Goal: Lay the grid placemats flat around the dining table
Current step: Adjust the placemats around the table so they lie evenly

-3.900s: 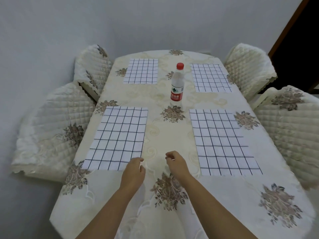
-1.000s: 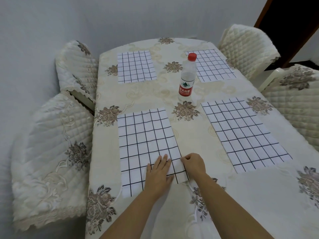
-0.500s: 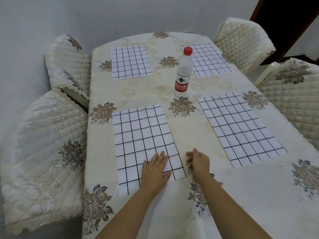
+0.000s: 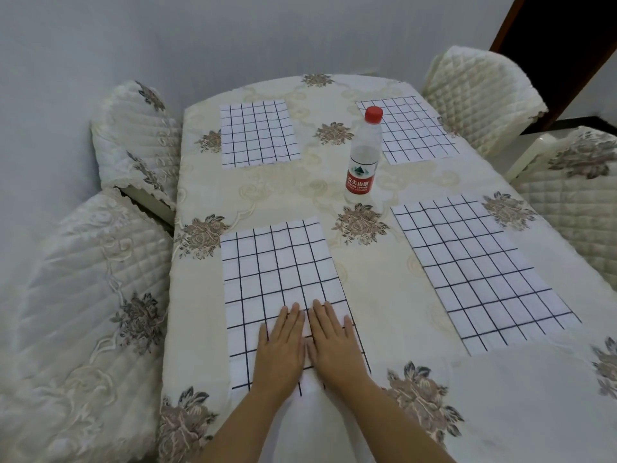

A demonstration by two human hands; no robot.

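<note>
Left hand [image 4: 280,355] and right hand [image 4: 334,349] lie flat, fingers straight, side by side on the near-left placemat [image 4: 277,269] on the flowery cream tabletop [image 4: 377,295]. The near-right placemat [image 4: 480,272] lies flat too. A red-capped bottle [image 4: 362,162] stands mid-table, then the far-left placemat [image 4: 258,133] and far-right placemat [image 4: 410,132]. Quilted chairs [image 4: 480,95] all round.

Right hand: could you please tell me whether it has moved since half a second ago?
Yes. The right hand moved left, away from the tablecloth flower and onto the near-left placemat.
</note>
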